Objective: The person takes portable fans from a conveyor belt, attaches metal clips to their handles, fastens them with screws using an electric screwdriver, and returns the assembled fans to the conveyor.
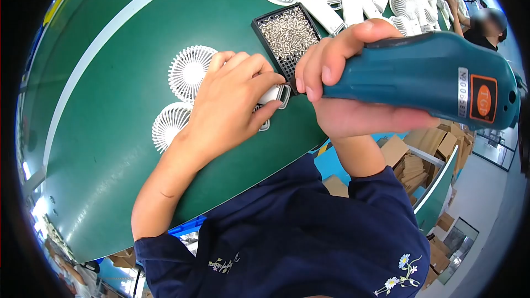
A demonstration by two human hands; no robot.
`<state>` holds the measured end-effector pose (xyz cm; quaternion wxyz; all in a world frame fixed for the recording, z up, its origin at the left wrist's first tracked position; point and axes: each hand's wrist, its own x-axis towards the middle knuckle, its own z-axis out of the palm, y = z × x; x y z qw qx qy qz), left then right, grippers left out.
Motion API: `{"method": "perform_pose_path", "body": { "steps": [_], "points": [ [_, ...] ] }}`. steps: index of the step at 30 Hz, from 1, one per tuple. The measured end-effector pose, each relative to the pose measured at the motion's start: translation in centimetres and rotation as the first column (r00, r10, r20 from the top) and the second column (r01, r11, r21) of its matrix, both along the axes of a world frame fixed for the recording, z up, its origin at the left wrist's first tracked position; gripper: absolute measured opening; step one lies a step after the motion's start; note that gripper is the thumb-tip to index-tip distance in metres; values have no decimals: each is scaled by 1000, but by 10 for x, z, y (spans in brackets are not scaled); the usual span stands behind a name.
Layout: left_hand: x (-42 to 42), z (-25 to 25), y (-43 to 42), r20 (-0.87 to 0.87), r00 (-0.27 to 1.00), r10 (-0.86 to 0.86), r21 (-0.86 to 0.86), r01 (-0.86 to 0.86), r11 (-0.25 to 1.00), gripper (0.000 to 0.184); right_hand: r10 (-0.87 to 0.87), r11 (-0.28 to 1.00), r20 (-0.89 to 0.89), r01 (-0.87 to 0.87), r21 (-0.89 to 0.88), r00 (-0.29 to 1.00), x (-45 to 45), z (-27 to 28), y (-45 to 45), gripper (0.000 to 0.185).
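Observation:
My right hand (337,85) is wrapped round a teal electric screwdriver (408,80) with an orange label, its front end pointing left toward my left hand. My left hand (223,105) lies over a white handheld fan (190,73), and its thumb and fingers close on the white handle end, where a small loop (285,97) sticks out. Most of that handle is hidden under the hand. A second white fan (170,126) lies just below, partly covered by my wrist. The screwdriver's tip is close to the handle end; whether they touch I cannot tell.
A black tray (259,30) of small silver screws (288,30) sits just beyond my hands on the green table (110,160). Many white fans (353,0) are piled at the far right, near another person (486,27). Cardboard pieces (414,171) are stacked beyond the table edge.

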<state>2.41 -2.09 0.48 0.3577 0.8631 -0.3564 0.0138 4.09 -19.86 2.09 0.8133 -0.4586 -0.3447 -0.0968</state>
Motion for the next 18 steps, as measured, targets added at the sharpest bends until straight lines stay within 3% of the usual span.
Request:
{"method": "perform_pose_path", "body": {
  "steps": [7,9,11,14,18],
  "points": [
    [-1,-1,-1,11,1000,-28,17,28,999,22,-34,998,-159,26,-50,987,-5,-5,5,109],
    [-1,0,0,8,1000,-26,10,26,1000,22,-18,1000,-131,17,-12,991,-5,-5,9,109],
    [-2,1,0,3,1000,-23,1,23,1000,21,-52,996,-221,66,59,974,-8,-3,13,107],
    [-3,1,0,-34,999,-12,23,12,1000,22,-21,1000,-119,19,-20,993,-7,-6,9,104],
    [-2,-3,0,-27,1000,-10,-20,9,1000,24,2,1000,-63,-1,18,998,-8,-2,-3,103]
  ]
}}
